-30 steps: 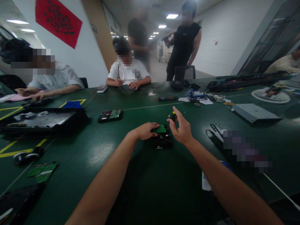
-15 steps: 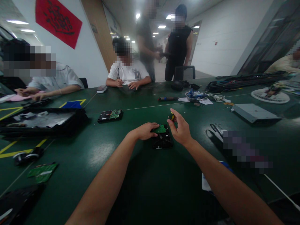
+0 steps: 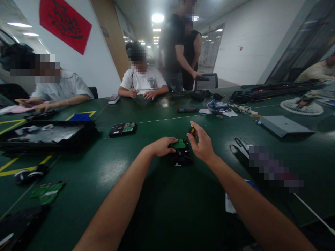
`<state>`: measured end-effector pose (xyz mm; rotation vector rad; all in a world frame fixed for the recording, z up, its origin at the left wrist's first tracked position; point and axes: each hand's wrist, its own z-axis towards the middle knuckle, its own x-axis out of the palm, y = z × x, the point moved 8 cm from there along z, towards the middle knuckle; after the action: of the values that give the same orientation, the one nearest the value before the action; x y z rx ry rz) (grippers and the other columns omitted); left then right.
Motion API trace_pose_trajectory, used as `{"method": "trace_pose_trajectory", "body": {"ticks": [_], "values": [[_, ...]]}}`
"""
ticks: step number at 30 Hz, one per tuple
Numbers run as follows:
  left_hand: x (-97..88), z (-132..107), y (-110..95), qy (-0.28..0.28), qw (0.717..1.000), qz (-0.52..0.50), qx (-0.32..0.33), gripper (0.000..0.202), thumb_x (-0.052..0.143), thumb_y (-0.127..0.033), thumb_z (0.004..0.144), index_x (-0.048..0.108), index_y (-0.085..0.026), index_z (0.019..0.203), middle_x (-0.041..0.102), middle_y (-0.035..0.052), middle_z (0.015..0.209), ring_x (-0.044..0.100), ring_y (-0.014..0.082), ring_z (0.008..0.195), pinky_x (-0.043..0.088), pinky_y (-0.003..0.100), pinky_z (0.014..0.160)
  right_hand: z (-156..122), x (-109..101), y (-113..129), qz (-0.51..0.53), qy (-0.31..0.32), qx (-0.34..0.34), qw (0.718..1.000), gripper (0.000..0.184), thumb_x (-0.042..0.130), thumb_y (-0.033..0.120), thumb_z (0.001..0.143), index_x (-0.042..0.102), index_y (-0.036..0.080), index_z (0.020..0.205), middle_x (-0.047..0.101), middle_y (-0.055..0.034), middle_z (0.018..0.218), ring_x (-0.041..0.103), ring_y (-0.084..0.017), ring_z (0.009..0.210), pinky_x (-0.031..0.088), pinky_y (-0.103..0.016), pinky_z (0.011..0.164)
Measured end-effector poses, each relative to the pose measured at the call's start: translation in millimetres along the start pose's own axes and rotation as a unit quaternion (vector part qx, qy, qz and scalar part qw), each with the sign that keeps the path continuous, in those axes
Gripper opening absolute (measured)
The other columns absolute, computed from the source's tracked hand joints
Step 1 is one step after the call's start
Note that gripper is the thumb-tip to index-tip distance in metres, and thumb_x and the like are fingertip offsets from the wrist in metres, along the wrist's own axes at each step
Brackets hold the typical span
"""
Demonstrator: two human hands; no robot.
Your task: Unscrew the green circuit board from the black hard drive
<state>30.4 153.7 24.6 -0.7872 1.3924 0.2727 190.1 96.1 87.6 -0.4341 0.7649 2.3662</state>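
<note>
A black hard drive (image 3: pixel 181 155) with a green circuit board (image 3: pixel 179 143) on top lies on the dark green table (image 3: pixel 162 195) in front of me. My left hand (image 3: pixel 161 145) rests on its left edge, fingers curled over it and holding it down. My right hand (image 3: pixel 202 143) hovers at the drive's right side, fingers pinched around the black and yellow handle of a small screwdriver (image 3: pixel 191 130) that points down at the board.
A second hard drive (image 3: pixel 123 128) lies further left, a black tray (image 3: pixel 44 134) beyond it, loose green boards (image 3: pixel 47 191) near left. A grey flat box (image 3: pixel 284 125), cables and scissors (image 3: pixel 240 144) sit right. Seated people work across the table; two stand behind.
My right hand with the screwdriver has dropped slightly and its fingers have turned on the handle. The left hand has stayed put. The standing people behind have shifted.
</note>
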Motion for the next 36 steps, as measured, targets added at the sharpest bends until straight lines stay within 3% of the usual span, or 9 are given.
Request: {"method": "trace_pose_trajectory", "body": {"ticks": [6,12,20,27,31,36], "values": [[-0.6,-0.5,-1.4,0.003,1.0,-0.011,-0.003,0.062,0.06,-0.038,0.092,0.045,-0.016,0.147,0.046,0.012,0.154,0.047,0.0256,0.139,0.034,0.036,0.117,2.7,-1.2,4.6,-0.009,0.011,-0.001,1.0,0.056,0.056,0.032,0.097,0.039,0.031,0.15,0.063,-0.0083,0.122,0.065,-0.024,0.096,0.058,-0.046,0.089],[-0.9,-0.7,-1.1,0.004,1.0,-0.023,-0.002,0.061,0.061,-0.036,0.091,0.045,-0.018,0.147,0.046,0.0106,0.155,0.047,0.0258,0.139,0.033,0.038,0.118,1.7,-0.2,2.2,0.03,0.014,0.013,0.999,0.055,0.048,0.028,0.1,0.035,0.03,0.153,0.062,-0.0093,0.131,0.067,-0.024,0.104,0.056,-0.048,0.097],[-0.8,-1.2,-1.3,0.008,1.0,-0.011,-0.003,0.062,0.06,-0.038,0.092,0.045,-0.016,0.148,0.044,0.0115,0.156,0.046,0.0259,0.14,0.033,0.038,0.118,1.6,-1.1,-1.1,0.004,-0.01,0.015,1.0,0.054,0.06,0.034,0.095,0.043,0.03,0.146,0.064,-0.0084,0.114,0.065,-0.023,0.091,0.059,-0.047,0.088],[-1.1,-1.4,-1.9,0.005,1.0,-0.015,-0.001,0.061,0.06,-0.036,0.092,0.045,-0.017,0.147,0.046,0.0107,0.155,0.047,0.0246,0.139,0.034,0.036,0.117,1.1,0.2,-2.5,0.036,-0.003,0.027,0.999,0.055,0.053,0.03,0.098,0.038,0.026,0.15,0.063,-0.0101,0.124,0.068,-0.023,0.096,0.058,-0.046,0.093],[-0.6,-0.8,0.0,0.004,1.0,-0.009,-0.004,0.062,0.06,-0.038,0.092,0.045,-0.016,0.148,0.045,0.012,0.155,0.047,0.0259,0.14,0.034,0.036,0.117,1.8,-2.2,0.3,0.0,-0.015,0.014,1.0,0.054,0.059,0.034,0.095,0.043,0.029,0.147,0.063,-0.0097,0.12,0.066,-0.024,0.092,0.059,-0.048,0.087],[0.7,-0.1,2.0,0.007,1.0,-0.013,-0.006,0.063,0.06,-0.038,0.091,0.044,-0.017,0.148,0.045,0.0116,0.155,0.047,0.0266,0.14,0.035,0.038,0.116,0.7,-1.2,-1.9,0.014,-0.012,0.025,1.0,0.054,0.053,0.03,0.097,0.039,0.03,0.15,0.063,-0.0098,0.126,0.066,-0.025,0.1,0.058,-0.049,0.092]]}}
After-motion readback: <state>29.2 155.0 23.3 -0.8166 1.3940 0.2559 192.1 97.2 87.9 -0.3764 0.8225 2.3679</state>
